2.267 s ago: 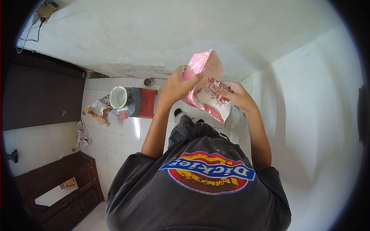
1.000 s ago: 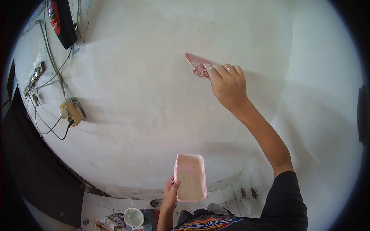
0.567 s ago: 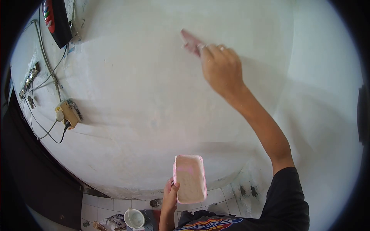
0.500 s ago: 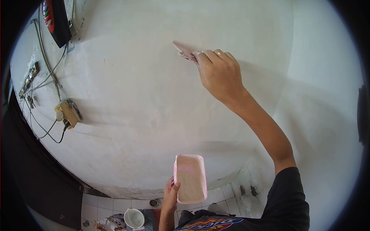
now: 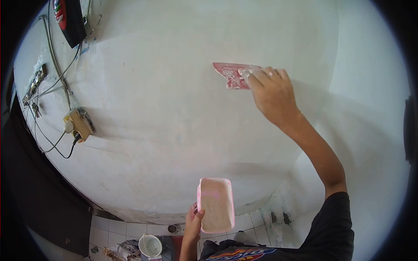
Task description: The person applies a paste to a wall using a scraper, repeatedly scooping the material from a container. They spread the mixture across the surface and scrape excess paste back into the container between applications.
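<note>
My right hand (image 5: pixel 275 93) grips a red, putty-smeared plastic scraper (image 5: pixel 230 75) up against the pale wall (image 5: pixel 165 100). The scraper's flat face shows, its pointed corner toward the left. Whitish paste coats my right fingertips. Lower down, my left hand (image 5: pixel 194 222) holds a pink rectangular tub (image 5: pixel 216 204) by its left side, thumb along the rim. A beige paste lines the inside of the tub, with a pink patch showing through near the upper part.
An extension socket (image 5: pixel 78 125) with plugs and loose cables hangs on the wall at left, below a black-and-red object (image 5: pixel 69 24). On the tiled floor stand a white bucket (image 5: pixel 150 246) and a small cup (image 5: pixel 173 228). A dark door (image 5: pixel 43 195) borders the lower left.
My right hand has moved right and slightly down with the scraper, which has turned from edge-on to show its red face. The tub stays nearly in place in my left hand.
</note>
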Demonstrator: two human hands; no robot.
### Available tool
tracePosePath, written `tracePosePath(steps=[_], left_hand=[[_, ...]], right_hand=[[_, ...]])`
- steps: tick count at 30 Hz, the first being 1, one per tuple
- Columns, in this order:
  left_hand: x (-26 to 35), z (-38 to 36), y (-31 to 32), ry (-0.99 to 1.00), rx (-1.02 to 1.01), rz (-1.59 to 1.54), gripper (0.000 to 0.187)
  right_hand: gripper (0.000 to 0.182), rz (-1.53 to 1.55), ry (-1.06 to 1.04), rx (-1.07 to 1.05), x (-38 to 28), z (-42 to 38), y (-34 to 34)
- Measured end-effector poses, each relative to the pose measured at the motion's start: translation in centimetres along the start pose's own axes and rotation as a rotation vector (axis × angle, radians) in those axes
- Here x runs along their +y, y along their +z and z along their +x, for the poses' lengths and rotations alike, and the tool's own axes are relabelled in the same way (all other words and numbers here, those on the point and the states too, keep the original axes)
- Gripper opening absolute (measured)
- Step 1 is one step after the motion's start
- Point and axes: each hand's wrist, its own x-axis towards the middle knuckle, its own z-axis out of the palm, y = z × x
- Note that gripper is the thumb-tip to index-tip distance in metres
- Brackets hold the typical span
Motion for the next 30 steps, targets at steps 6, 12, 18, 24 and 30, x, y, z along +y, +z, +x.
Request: tracePosePath(steps=[6,12,18,24,30], left_hand=[[0.1,0.2,0.2,0.001,-0.003,0.023,0.063],[-0.1,0.0,0.2,-0.001,-0.006,0.022,0.065],[0.7,-0.6,0.3,-0.001,0.023,0.029,0.068],[0.0,-0.2,-0.4,0.040,0.049,0.032,0.066],[0.7,-0.5,-0.8,0.058,0.054,-0.012,0.061]], right_hand=[[0.020,-0.094,0.154,0.095,6.2,8.0,-0.5],[0.016,-0.108,-0.044,0.080,0.5,5.3,0.6],[0.010,0.047,-0.037,0.016,1.2,8.0,-0.8],[0.010,-0.148,-0.095,0.181,2.2,11.7,2.0],[0.011,0.003,-0.211,-0.016,-3.8,6.2,0.6]])
